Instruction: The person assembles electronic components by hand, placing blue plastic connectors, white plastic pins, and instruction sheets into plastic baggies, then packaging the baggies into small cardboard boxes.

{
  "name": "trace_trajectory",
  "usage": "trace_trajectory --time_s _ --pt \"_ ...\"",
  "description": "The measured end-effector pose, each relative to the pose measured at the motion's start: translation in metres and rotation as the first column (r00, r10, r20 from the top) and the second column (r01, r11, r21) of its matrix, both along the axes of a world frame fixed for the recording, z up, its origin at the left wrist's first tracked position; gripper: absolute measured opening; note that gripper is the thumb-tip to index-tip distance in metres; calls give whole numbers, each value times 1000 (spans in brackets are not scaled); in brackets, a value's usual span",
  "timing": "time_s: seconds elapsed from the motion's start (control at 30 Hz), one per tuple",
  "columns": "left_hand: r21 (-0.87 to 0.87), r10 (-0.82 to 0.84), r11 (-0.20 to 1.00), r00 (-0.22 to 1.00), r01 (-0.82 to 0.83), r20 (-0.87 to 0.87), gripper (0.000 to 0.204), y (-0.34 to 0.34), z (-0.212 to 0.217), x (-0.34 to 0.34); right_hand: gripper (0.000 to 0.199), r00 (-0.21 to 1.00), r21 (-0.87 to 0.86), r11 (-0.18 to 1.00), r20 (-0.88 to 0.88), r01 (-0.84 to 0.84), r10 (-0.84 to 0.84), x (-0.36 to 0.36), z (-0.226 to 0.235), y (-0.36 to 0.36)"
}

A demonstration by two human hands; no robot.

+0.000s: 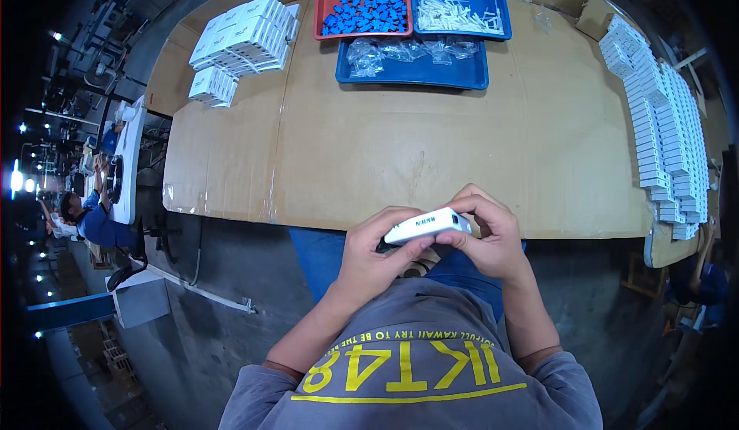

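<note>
Between both hands, just over the table's near edge, is a small white box (pixel 426 227) with dark print on its side. My left hand (pixel 371 253) grips its left end, the thumb pressed along the lower edge. My right hand (pixel 490 234) closes on the right end, where a dark spot shows at the box's corner. The fingers behind the box are partly hidden.
A cardboard-covered table (pixel 431 153) spreads ahead. On it stand stacked white boxes (pixel 245 33) at left, long stacks of white boxes (pixel 658 122) at right, a red tray (pixel 323 28) of blue pieces, a blue tray (pixel 499 33) of white pieces and a blue tray (pixel 412 82) of clear bags.
</note>
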State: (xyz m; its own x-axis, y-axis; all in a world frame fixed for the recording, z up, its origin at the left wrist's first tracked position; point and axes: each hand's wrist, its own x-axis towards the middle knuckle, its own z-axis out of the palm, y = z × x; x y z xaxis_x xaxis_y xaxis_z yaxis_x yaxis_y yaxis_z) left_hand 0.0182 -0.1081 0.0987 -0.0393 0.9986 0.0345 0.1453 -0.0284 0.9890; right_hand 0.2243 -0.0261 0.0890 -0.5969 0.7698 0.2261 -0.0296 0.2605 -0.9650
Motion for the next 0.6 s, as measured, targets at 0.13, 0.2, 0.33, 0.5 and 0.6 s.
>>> trace_trajectory --time_s 0.13,0.2,0.33,0.5,0.6 --pt "-83 177 984 898 -157 403 33 6 2 15 32 952 -293 952 -259 85 -165 -13 -6 -10" --pt "-118 74 993 919 -30 387 35 1 -13 5 33 904 -421 905 -360 63 -231 -13 -5 -14" --pt "-129 77 991 917 -29 392 38 -4 -19 2 34 981 -307 948 -141 83 -132 1 -5 -11" --pt "-265 85 964 906 31 415 37 2 -29 6 35 991 -235 963 22 135 -133 5 -10 -6" --pt "-146 -106 972 899 184 424 42 2 -42 -8 38 990 -428 899 -51 97 -131 11 -14 -3"
